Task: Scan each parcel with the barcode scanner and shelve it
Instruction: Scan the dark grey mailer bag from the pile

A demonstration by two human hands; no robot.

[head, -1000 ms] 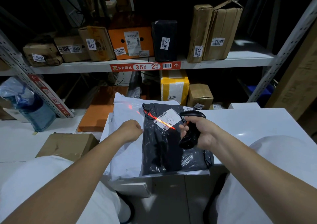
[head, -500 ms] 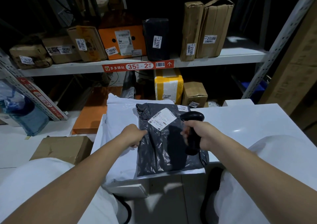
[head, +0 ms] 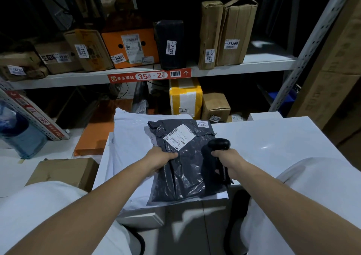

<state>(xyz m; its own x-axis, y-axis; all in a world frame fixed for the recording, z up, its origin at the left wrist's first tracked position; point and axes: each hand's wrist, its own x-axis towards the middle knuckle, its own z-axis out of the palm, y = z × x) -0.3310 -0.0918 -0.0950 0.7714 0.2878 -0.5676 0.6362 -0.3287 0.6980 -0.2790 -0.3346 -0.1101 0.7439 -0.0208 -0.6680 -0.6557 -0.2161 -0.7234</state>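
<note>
Hands at a white table, head view. Left hand (head: 162, 158) grips the left edge of the grey poly-mailer parcel (head: 187, 178), with its fingers curled over the top face; the thumb is hidden and probably lies beneath. Right hand (head: 227, 162) is wrapped round the handle of the black barcode scanner (head: 218, 145), whose head stands over the parcel's right half, near the shipping label (head: 178, 137) but apart from it. The parcel lies flat on a white poly bag (head: 129, 147), which rests on the table (head: 273, 137). Behind, a shelf (head: 254, 65) tagged 35-2 carries numbered cartons. A second ago the left hand was a closed fist resting on the white bag beside the parcel, and a red scan line crossed the label. That line is now gone, and the scanner has drawn back from the label.
</note>
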